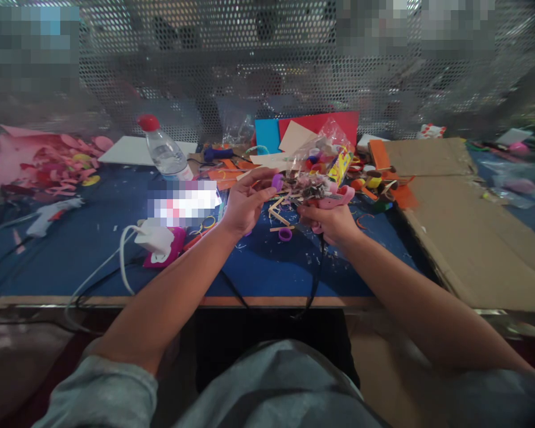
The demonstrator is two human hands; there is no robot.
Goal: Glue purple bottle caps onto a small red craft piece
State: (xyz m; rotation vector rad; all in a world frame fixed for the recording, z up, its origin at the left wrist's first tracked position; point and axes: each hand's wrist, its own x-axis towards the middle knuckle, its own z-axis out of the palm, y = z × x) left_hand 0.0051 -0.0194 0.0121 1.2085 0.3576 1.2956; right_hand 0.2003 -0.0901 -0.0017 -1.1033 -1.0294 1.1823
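My left hand (248,202) pinches a small purple bottle cap (277,182) between thumb and fingers, just above the table. Close to its right, my right hand (332,224) is wrapped around a pink hot glue gun (339,197), whose black cord (317,276) hangs down toward the table edge. The nozzle points left toward the cap, and a grubby clump, perhaps glue residue, covers its front. Whether the nozzle touches the cap I cannot tell. Below the hands, another purple cap (285,234) lies near several thin wooden sticks (280,217).
A red-capped water bottle (164,151), a lit, blurred-out screen (189,202) and a white charger (154,239) in a magenta socket stand left. Farther left are a white glue gun (56,214) and pink foam pieces (62,157). Cardboard (468,220) covers the right side; perforated metal (232,71) rises behind.
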